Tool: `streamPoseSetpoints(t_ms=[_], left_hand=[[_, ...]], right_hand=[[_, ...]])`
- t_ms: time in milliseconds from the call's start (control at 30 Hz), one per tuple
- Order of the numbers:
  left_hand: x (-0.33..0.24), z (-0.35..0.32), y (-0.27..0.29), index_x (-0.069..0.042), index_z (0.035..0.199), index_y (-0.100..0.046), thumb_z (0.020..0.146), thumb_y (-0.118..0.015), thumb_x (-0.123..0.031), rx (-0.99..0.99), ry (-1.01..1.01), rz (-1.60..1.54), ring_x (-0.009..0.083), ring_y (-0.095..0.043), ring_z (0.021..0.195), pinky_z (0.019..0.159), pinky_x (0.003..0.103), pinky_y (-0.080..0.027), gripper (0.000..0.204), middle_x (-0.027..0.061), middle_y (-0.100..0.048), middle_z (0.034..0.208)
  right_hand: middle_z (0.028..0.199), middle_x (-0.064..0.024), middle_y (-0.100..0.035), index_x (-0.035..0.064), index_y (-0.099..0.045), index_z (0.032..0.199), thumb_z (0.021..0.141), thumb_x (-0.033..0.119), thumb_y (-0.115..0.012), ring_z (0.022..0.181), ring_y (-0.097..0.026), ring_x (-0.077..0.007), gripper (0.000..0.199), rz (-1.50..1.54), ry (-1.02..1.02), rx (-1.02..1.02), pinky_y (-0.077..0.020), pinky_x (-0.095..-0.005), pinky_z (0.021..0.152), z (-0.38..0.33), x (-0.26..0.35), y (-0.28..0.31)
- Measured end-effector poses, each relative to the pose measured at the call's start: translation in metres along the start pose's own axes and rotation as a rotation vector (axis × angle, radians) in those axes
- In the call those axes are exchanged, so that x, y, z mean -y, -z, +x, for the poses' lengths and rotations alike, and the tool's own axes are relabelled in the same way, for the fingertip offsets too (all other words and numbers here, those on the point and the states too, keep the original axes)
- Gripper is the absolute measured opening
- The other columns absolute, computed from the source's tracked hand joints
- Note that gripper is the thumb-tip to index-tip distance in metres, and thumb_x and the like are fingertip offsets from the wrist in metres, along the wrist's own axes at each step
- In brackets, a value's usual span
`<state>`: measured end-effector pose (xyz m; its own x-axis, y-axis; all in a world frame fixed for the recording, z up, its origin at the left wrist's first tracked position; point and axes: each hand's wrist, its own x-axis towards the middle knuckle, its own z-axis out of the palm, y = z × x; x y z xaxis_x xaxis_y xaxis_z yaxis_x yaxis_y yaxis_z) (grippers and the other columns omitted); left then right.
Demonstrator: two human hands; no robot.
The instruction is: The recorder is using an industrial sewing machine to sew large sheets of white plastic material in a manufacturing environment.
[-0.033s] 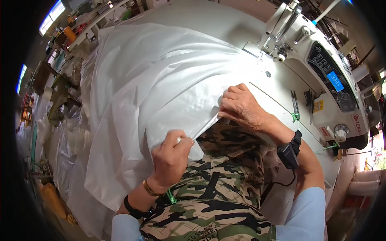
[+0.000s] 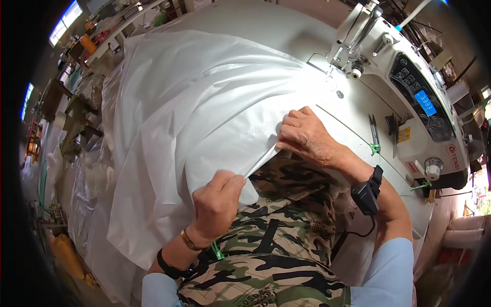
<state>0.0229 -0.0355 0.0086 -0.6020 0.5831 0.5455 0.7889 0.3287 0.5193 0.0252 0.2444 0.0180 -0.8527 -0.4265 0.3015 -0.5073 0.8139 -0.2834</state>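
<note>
A large sheet of thin white fabric [image 2: 204,112] spreads over the sewing table, with folds running toward the sewing machine's needle area. Its near edge is stretched into a narrow strip between my two hands. My left hand [image 2: 217,197] is closed on that edge at the lower left. Up and to the right, my right hand [image 2: 307,135] pinches the same edge between thumb and fingers. The white sewing machine [image 2: 376,56] stands beyond my right hand at the upper right, its lamp shining on the cloth by the needle.
Small scissors or snips [image 2: 375,134] with a green tie lie on the table right of my right hand. A blue-lit control panel [image 2: 419,97] is on the machine. Clear plastic sheeting [image 2: 89,215] hangs at the left. A camouflage apron [image 2: 286,225] covers my lap.
My left thumb and fingers have shifted slightly on the fabric edge, closing over it. The right hand keeps its grip in nearly the same place.
</note>
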Motion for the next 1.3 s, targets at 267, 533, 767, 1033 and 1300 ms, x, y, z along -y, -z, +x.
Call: streamPoseSetpoints(t_ms=[267,533,767,1033,1300], left_hand=[[0.007,0.004,0.007,0.004,0.115,-0.068,0.080,-0.066,0.006,0.096,-0.070,0.036,0.0258,-0.057,0.060,0.055,0.036,-0.047,0.034,0.0112,-0.056,0.078],[0.007,0.016,0.013,0.004,0.111,-0.065,0.085,-0.067,0.000,0.220,0.012,-0.181,0.0322,-0.066,0.068,0.062,0.038,-0.051,0.026,0.0171,-0.066,0.084],[0.008,0.023,0.019,0.003,0.110,-0.066,0.083,-0.064,0.002,0.295,0.140,-0.268,0.0348,-0.071,0.081,0.071,0.037,-0.056,0.027,0.0203,-0.071,0.093],[0.015,0.027,0.020,0.003,0.106,-0.067,0.082,-0.063,0.003,0.280,0.140,-0.286,0.0349,-0.071,0.078,0.069,0.036,-0.056,0.025,0.0205,-0.071,0.090],[0.025,0.026,0.010,0.001,0.099,-0.069,0.079,-0.063,0.000,0.323,0.017,-0.285,0.0330,-0.065,0.064,0.059,0.037,-0.052,0.021,0.0160,-0.066,0.076]], right_hand=[[0.073,-0.0047,-0.055,0.0090,-0.058,0.076,0.084,0.052,-0.068,0.075,-0.055,-0.0219,0.045,-0.046,-0.022,-0.085,-0.0439,-0.0348,0.071,0.004,-0.018,-0.003],[0.070,-0.0021,-0.055,0.0107,-0.059,0.072,0.072,0.067,-0.068,0.073,-0.057,-0.0204,0.057,-0.086,-0.016,-0.075,-0.0454,-0.0341,0.073,0.007,-0.038,0.005],[0.067,-0.0041,-0.054,0.0089,-0.054,0.070,0.068,0.070,-0.069,0.070,-0.055,-0.0222,0.063,0.017,-0.118,-0.093,-0.0455,-0.0351,0.073,0.003,-0.070,0.019],[0.070,-0.0070,-0.055,0.0050,-0.054,0.072,0.071,0.066,-0.071,0.072,-0.054,-0.0247,0.064,0.024,-0.230,-0.156,-0.0486,-0.0389,0.068,-0.002,-0.093,0.023],[0.086,-0.0112,-0.061,0.0032,-0.058,0.087,0.083,0.045,-0.073,0.085,-0.059,-0.0285,0.044,-0.077,-0.280,-0.131,-0.0518,-0.0413,0.077,-0.003,-0.085,0.026]])
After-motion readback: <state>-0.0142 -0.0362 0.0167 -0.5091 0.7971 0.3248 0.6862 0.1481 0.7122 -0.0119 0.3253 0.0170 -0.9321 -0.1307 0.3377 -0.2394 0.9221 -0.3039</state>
